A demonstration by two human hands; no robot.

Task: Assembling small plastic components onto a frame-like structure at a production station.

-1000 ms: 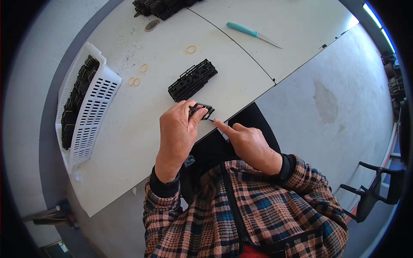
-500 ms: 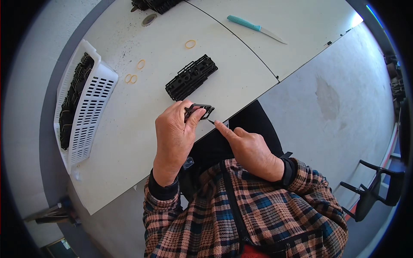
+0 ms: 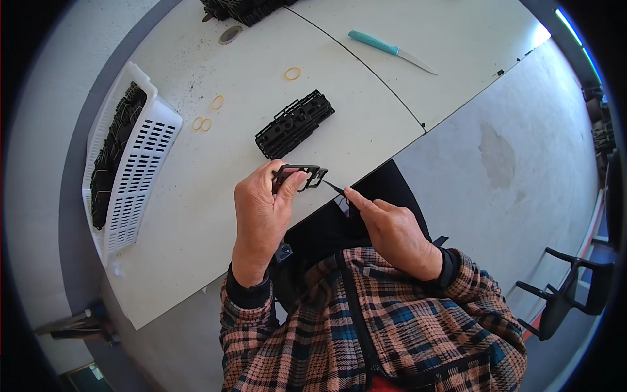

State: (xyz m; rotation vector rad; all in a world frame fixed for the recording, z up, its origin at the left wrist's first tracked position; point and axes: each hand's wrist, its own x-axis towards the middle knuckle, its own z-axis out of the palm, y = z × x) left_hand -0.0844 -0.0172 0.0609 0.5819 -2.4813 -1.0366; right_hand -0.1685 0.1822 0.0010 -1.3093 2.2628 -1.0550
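My left hand [image 3: 262,208] pinches a small black plastic frame [image 3: 315,174] with openings, holding it tilted above the table's front edge. My right hand [image 3: 395,234] is closed around a thin dark tool [image 3: 334,188], its index finger stretched along it. The tool's slim tip meets or nearly meets the frame's right end; whether it touches I cannot tell. Most of the tool is hidden in the hand, so its exact kind does not show. Just beyond my left hand lies a bundle of similar black plastic frames [image 3: 295,124], flat on the table.
A white slotted basket [image 3: 145,176] with black parts stands at the left. Several yellow rubber bands [image 3: 292,74] lie about the white table [image 3: 189,261]. A knife with a turquoise handle [image 3: 373,42] rests farther back, right of more black parts [image 3: 245,8]. A black chair [image 3: 568,294] stands at right.
The black frame has been turned in my left hand, so more of its openings show. My right hand has drawn back a little to the right with the tool, whose dark shaft now shows more.
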